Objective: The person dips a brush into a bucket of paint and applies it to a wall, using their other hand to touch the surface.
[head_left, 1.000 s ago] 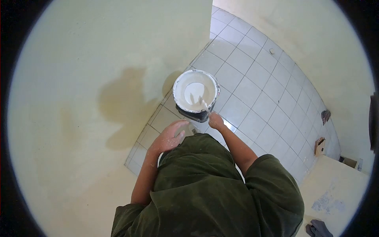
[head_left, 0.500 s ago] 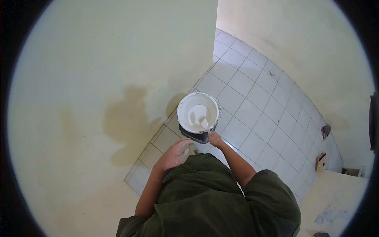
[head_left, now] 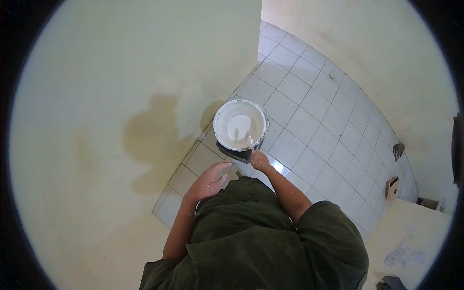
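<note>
A round bucket (head_left: 220, 113) with paint-smeared rim stands on the tiled floor and holds white paint. My right hand (head_left: 260, 161) is closed on the handle of a paint brush (head_left: 250, 141), whose head is over the near right inner side of the bucket. Whether the bristles touch the paint is hard to tell. Something black (head_left: 238, 154) sits just under the bucket's near side. My left hand (head_left: 211, 181), speckled with white, holds nothing and has its fingers apart, below and left of the bucket.
A pale wall (head_left: 159, 72) runs along the bucket's left side. On the tiles (head_left: 309, 125) at the right lie a dark crumpled thing (head_left: 398, 151) and a tan item (head_left: 392, 187). Dark cloth (head_left: 391, 283) shows at the lower right.
The brush has turned and now appears narrower, edge on. My right hand has shifted slightly relative to the rim. The whole view has moved a little, with the bucket higher in it.
</note>
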A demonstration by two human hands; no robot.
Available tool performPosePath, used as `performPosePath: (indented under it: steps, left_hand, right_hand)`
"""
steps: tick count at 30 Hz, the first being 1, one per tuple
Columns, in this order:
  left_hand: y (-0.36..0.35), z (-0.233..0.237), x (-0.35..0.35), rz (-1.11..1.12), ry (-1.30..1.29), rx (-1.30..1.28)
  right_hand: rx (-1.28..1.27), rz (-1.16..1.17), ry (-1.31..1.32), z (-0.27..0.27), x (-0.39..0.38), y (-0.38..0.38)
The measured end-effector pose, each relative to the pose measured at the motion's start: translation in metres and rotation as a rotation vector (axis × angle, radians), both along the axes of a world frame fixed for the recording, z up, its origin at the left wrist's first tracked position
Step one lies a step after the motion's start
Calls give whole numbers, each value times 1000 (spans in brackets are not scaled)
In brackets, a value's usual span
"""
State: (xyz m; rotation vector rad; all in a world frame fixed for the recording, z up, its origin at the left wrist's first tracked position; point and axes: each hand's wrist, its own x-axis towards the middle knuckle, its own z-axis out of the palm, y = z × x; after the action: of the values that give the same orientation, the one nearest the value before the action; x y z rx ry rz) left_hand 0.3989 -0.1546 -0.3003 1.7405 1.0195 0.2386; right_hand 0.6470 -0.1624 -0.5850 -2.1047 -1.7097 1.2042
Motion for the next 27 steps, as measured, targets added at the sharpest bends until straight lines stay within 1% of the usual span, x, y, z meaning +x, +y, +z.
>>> performPosePath:
  steps: [2,5,8,9,12,15,17,19,20,21,24,27]
  left_hand:
    - [-1,-5,-1,-5,20,25]
    - [0,-11,-4,-24,7,52]
    - [3,-8,0,-29,21,51]
    - [3,-7,1,-28,12,49]
    - [4,-10,5,-35,-11,59]
    - [4,-10,5,-55,0,60]
    - [6,-6,7,-55,13,51]
    - [6,-5,7,-61,26,55]
    - [6,-4,7,-65,34,56]
    - [6,-3,6,-72,31,57]
    - [8,-3,6,-86,30,63]
    - [8,-5,5,-90,42,68]
  right_hand:
    - [34,63,-33,-22,0,1]
    - [46,156,-68,-6,2,-8]
    - [147,109,-66,-46,2,-10]
    - [126,96,-62,-44,3,-10]
    - [223,320,-77,-39,14,-4]
    - [272,139,-39,-32,10,-12]
    - [172,111,66,-19,14,-14]
    - [-5,-54,227,5,17,-11]
    - [-135,-207,338,23,15,-7]
    - [-266,-360,447,30,14,-6]
    - [-379,-560,682,30,16,-3]
    - [-455,-607,961,30,24,-3]
